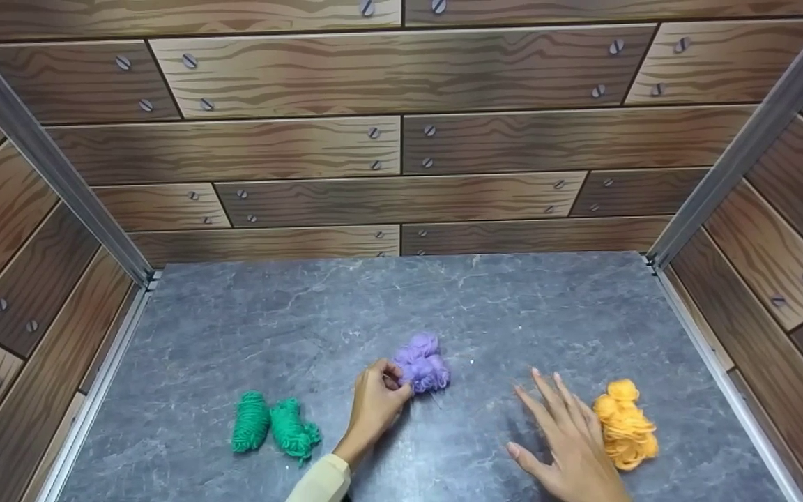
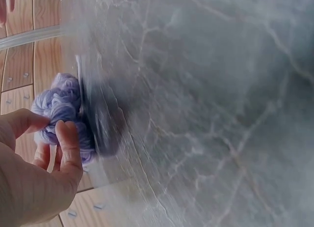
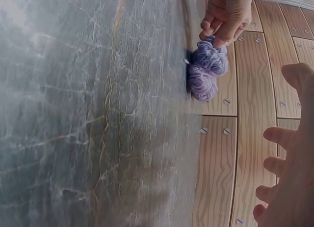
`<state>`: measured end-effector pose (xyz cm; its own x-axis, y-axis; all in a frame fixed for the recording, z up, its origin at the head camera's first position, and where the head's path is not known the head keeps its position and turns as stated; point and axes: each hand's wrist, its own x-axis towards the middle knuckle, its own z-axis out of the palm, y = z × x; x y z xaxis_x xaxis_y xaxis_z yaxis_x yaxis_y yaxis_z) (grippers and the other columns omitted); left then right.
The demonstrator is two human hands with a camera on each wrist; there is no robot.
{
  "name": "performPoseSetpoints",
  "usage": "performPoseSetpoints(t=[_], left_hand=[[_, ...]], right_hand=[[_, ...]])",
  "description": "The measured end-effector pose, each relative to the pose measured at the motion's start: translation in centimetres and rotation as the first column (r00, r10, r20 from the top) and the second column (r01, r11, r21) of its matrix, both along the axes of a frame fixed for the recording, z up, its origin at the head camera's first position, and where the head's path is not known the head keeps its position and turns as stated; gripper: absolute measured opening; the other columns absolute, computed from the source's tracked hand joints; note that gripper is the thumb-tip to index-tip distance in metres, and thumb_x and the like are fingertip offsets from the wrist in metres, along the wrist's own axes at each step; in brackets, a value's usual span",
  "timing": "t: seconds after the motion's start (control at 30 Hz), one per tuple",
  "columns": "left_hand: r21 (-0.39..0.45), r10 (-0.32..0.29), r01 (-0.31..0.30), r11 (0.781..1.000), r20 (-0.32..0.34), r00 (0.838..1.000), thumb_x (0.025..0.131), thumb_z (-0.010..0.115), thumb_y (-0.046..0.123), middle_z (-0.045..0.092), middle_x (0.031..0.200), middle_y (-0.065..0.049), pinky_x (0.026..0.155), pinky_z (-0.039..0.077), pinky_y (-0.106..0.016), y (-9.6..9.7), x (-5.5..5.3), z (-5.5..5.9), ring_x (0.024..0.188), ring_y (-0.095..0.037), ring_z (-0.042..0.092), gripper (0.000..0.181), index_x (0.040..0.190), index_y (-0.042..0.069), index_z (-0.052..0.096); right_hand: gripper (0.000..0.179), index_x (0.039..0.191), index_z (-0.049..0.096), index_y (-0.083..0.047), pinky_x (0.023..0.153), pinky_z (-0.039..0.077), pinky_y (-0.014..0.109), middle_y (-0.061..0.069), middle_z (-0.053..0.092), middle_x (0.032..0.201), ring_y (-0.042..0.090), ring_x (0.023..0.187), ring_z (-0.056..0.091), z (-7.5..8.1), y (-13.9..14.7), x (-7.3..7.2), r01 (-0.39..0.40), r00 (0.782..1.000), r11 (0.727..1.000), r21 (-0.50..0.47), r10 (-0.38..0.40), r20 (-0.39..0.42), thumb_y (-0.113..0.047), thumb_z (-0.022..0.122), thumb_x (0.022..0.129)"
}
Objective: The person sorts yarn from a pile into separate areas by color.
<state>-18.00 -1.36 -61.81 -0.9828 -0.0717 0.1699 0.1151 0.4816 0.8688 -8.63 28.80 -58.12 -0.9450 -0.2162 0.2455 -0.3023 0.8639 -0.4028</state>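
A bundle of purple yarn (image 1: 424,366) lies near the middle of the table. My left hand (image 1: 377,401) pinches its near left edge between thumb and fingertips; the left wrist view shows the thumb and fingers closing on the purple strands (image 2: 58,101). Off to the right, my right hand (image 1: 569,439) has its fingers spread and holds nothing. Just past that hand lies a bundle of yellow-orange yarn (image 1: 626,425), partly overlapped by the hand in the head view. In the right wrist view, the right hand (image 3: 289,163) is apart from the purple yarn (image 3: 208,70).
Two green yarn bundles (image 1: 251,422) lie side by side at the left of the table (image 1: 234,314), the right one with loose ends. Wood-patterned panels (image 1: 401,77) enclose the back and sides, with metal rails (image 1: 715,369) along the table's side edges.
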Motion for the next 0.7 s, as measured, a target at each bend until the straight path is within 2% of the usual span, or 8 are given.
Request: performPoseSetpoints(t=[0.27,0.43,0.53,0.7], left_hand=[[0.012,-0.004,0.004,1.0,0.023,1.0,0.074,0.076,0.0,0.066,0.08,-0.004,0.064,0.052,-0.022,-0.3,-0.2,-0.3,0.066,-0.009,0.06,0.019,0.086,0.007,0.063],[0.029,-0.052,0.052,0.998,-0.004,0.999,0.074,0.078,-0.002,0.064,0.091,-0.009,0.068,0.056,-0.025,-0.6,0.3,-0.5,0.073,-0.022,0.067,0.034,0.101,0.001,0.059],[-0.025,-0.068,0.067,0.997,-0.029,0.997,0.075,0.082,0.004,0.06,0.097,-0.011,0.072,0.055,-0.029,-0.8,0.9,-0.4,0.08,-0.026,0.065,0.047,0.113,-0.001,0.055],[-0.146,-0.024,0.016,0.989,-0.049,0.998,0.075,0.085,0.024,0.057,0.109,-0.013,0.082,0.056,-0.038,-1.2,2.2,0.1,0.096,-0.025,0.06,0.064,0.124,0.0,0.052]], right_hand=[[0.08,0.159,0.035,-0.041,0.108,0.021,0.072,-0.001,0.021,0.171,0.04,0.155,0.018,0.0,0.0,-0.1,0.017,0.999,1.0,0.023,-0.018,0.03,-0.055,0.072,0.09],[0.081,0.159,0.035,-0.042,0.109,0.021,0.071,-0.003,0.02,0.171,0.038,0.156,0.017,-0.2,0.3,0.0,0.021,0.999,0.999,0.033,-0.022,0.028,-0.056,0.073,0.089],[0.081,0.159,0.036,-0.041,0.11,0.02,0.07,-0.003,0.02,0.171,0.037,0.156,0.017,-0.3,0.5,0.0,0.01,1.0,0.999,0.032,-0.011,0.013,-0.056,0.074,0.088],[0.081,0.158,0.04,-0.037,0.111,0.022,0.07,-0.003,0.022,0.171,0.035,0.156,0.019,-0.3,1.1,-0.1,-0.005,1.0,1.0,0.028,0.005,0.009,-0.054,0.076,0.087]])
